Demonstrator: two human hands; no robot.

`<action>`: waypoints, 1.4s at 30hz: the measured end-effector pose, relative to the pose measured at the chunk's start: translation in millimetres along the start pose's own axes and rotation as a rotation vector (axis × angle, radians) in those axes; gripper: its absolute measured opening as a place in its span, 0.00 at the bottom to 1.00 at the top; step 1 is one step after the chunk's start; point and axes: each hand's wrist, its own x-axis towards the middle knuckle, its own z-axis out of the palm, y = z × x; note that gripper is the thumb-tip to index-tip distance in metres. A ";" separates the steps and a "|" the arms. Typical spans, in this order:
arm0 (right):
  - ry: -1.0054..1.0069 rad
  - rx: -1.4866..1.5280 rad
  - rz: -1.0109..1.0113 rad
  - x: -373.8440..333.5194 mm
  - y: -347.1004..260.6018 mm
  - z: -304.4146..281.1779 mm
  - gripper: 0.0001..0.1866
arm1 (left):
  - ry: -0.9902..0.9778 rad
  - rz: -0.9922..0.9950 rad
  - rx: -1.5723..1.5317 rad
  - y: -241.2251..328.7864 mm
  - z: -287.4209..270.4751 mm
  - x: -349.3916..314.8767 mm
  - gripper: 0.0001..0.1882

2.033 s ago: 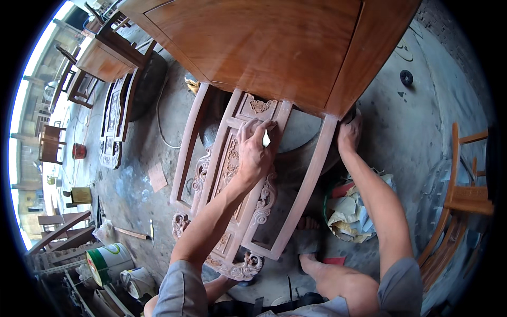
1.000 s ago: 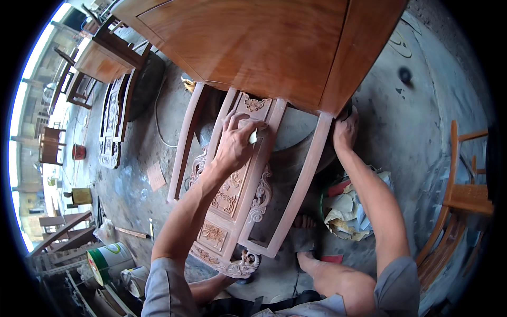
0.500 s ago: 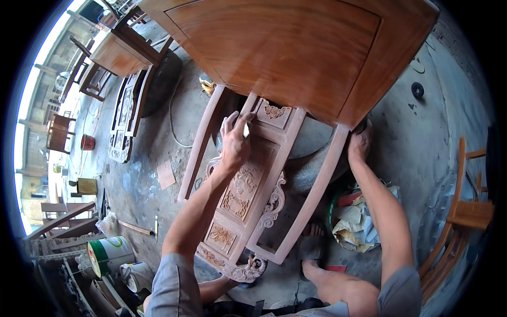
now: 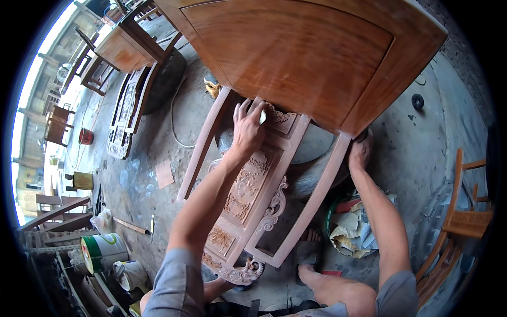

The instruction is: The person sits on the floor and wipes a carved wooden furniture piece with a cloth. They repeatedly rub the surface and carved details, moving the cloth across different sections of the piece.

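Observation:
A wooden chair lies tipped before me, its smooth brown seat panel (image 4: 296,47) at the top and its pale, dusty carved back (image 4: 248,185) reaching toward my legs. My left hand (image 4: 248,127) is closed on a small pale folded piece (image 4: 262,117), whose exact kind I cannot make out. Its fingertips press on the upper end of the back's middle panel, close under the seat. At the right, my right hand (image 4: 360,150) grips the chair's edge where the seat meets the curved side post (image 4: 319,198). Its fingertips are partly hidden there.
A dark tyre (image 4: 311,177) lies beneath the chair. Crumpled sheets fill a green-rimmed container (image 4: 354,224) by my right leg. Paint buckets (image 4: 103,251) stand at lower left, another carved chair (image 4: 127,105) at upper left, and a wooden chair (image 4: 465,222) at far right.
My left hand has slid slightly right and up along the carved back with the pale piece. My right hand keeps its hold at the seat's edge. The view has shifted slightly.

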 end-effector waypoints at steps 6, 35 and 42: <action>0.064 0.006 -0.015 8.1 11.9 -10.1 0.33 | -0.091 0.032 0.073 4.0 -3.4 -31.3 0.28; 0.000 0.071 0.006 -1.4 -0.4 -2.1 0.33 | -0.087 -0.059 0.205 9.8 11.7 15.3 0.29; 0.007 0.051 0.017 2.1 4.5 -2.8 0.33 | 0.046 0.073 0.191 2.5 18.0 5.0 0.27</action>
